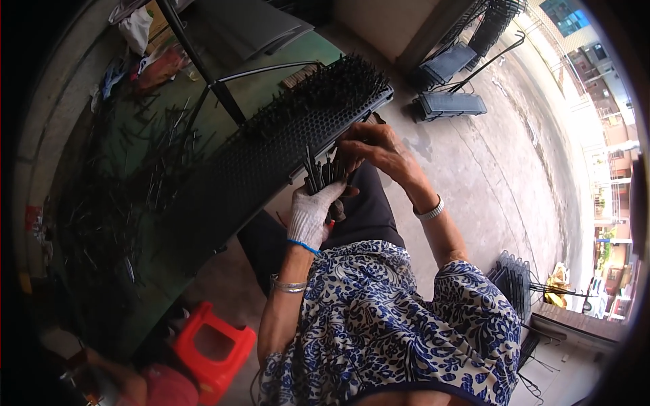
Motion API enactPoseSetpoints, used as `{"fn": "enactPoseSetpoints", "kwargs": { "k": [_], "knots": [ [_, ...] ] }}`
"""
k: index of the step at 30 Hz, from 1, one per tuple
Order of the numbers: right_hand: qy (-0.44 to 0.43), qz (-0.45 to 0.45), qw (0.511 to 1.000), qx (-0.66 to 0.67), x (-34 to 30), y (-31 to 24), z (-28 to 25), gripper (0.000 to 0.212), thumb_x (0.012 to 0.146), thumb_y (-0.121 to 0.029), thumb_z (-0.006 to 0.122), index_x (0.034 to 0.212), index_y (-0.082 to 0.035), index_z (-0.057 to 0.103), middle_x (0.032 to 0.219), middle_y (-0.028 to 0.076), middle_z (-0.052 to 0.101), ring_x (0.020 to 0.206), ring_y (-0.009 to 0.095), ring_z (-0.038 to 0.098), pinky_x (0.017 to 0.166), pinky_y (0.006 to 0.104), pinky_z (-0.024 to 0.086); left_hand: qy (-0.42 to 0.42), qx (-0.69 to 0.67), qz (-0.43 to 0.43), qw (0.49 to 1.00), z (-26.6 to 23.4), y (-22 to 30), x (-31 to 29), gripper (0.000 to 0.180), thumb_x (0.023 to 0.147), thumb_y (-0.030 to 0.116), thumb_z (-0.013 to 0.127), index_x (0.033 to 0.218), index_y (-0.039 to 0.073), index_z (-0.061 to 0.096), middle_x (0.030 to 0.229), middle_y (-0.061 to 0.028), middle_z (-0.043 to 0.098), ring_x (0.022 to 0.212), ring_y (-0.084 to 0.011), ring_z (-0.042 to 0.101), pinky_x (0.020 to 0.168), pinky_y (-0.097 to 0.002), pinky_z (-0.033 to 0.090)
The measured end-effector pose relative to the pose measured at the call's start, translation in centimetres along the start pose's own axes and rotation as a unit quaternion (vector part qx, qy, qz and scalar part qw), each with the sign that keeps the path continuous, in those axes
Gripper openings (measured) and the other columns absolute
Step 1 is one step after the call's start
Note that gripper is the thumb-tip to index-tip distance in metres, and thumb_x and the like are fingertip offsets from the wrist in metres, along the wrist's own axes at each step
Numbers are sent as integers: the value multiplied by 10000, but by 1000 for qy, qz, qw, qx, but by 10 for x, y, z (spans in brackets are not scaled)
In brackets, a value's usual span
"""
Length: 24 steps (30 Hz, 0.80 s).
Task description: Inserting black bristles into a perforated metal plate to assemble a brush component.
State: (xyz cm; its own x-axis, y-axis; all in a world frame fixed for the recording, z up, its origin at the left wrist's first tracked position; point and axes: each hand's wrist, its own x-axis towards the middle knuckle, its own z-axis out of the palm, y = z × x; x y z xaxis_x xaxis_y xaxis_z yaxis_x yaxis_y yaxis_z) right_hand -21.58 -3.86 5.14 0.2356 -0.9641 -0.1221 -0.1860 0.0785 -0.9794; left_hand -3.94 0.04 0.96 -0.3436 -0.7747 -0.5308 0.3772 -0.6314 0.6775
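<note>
My left hand (313,210), in a white knit glove with a blue cuff edge, is closed around a bundle of thin black rods (318,174) that stand up out of the fist. Just beyond it, my bare right hand (376,147) has its fingers curled together by the top of the bundle. Whatever those fingers pinch is hidden. Along the table edge in front of both hands lies a long black perforated panel (237,160). Upright black pieces (318,95) crowd its far part.
Loose black rods (108,216) lie scattered over the green tabletop (223,128). A dark metal post (203,64) rises behind the panel. At lower left are a red plastic stool (215,348) and another person's arm (122,379). Black wire racks (450,105) stand on the concrete floor at right.
</note>
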Motion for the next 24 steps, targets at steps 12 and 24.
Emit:
{"fn": "enactPoseSetpoints", "kwargs": {
  "k": [12, 24],
  "knots": [
    [310, -237, 886, -250, 36, 16, -16, 65, 906, -5, 583, 969, 12, 593, 756, 78, 652, 705, 123, 663, 634, 247, 510, 51, -197, -54, 977, -12, -8, 25, 165, 907, 142, 617, 1058, 77, 634, 932, -111, 689, 768, -170, 667, 622, -322, 576],
    [252, -223, 878, -340, 43, 13, -28, 31, 884, -22, 584, 906, -12, 604, 746, 97, 619, 675, 173, 635, 610, 289, 491, 19, -204, -47, 978, -10, -5, 13, 171, 919, 177, 606, 1073, 104, 618, 920, -97, 681, 812, -186, 668, 671, -390, 581]
  ]
}}
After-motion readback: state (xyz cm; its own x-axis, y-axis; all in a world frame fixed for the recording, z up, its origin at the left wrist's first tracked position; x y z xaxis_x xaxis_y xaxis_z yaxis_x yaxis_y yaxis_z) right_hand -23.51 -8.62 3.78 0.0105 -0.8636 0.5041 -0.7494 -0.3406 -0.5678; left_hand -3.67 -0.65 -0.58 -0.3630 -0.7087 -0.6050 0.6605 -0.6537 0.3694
